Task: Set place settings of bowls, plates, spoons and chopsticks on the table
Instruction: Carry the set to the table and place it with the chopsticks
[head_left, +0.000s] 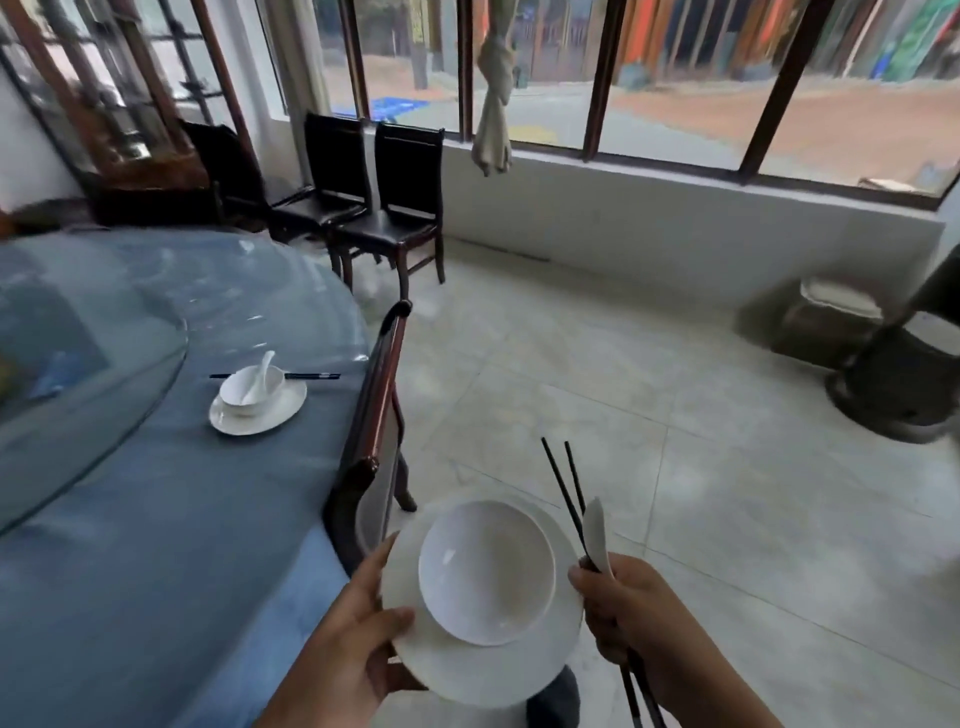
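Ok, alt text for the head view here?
A person's left hand holds a white plate with a bowl on it; the right hand grips black chopsticks and a white spoon. One finished setting sits on the blue table.

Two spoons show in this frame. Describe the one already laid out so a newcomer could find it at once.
Start at the round blue-clothed table on the left. Near its edge a white plate carries a small bowl, black chopsticks lying just behind. The laid spoon leans inside that bowl, handle up; the other spoon is gripped in the right hand, off the table.
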